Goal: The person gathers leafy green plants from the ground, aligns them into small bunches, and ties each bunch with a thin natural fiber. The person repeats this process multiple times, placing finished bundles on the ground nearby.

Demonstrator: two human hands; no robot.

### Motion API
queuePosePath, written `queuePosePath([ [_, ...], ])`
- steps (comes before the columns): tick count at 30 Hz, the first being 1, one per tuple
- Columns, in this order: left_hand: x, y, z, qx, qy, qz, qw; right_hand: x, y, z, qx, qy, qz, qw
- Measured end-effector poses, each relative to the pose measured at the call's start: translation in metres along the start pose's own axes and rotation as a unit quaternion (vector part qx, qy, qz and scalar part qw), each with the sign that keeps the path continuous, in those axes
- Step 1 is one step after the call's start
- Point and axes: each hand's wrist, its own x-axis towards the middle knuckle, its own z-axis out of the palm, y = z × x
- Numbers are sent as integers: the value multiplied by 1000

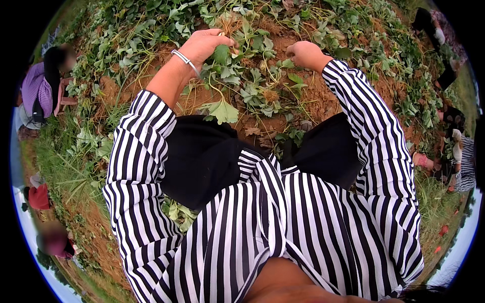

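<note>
At the upper middle, my left hand (210, 43), with a silver bangle at the wrist, grips a leafy plant (223, 57) by its stems, its lobed leaves hanging below the fingers. Reddish roots (230, 23) show just beyond the fingertips. To the right, my right hand (305, 53) is held over the soil with its fingers curled in; whether it pinches anything is hidden. Between and below the hands, uprooted plants with lobed leaves (252, 94) and a root clump (269, 94) lie on reddish soil (318, 89).
Leafy plants (132, 41) cover the ground ahead and on both sides. People sit or crouch at the left (38, 89) and right (465, 159) edges. Grass (72, 163) borders the left side. My knees in black cloth (201, 159) frame the near soil.
</note>
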Motion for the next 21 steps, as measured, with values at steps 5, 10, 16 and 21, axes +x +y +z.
queuePosePath([
  [5,2,-11,-17,16,-7,28,999,-1,-37,66,-6,-77,-188,979],
  [10,-5,-12,-17,50,15,30,998,-14,-70,121,-15,-41,-213,976],
  [16,8,-20,-13,101,13,50,994,9,-32,101,186,42,-29,981],
  [21,25,-30,-15,232,52,138,961,16,-33,-12,411,-80,47,907],
])
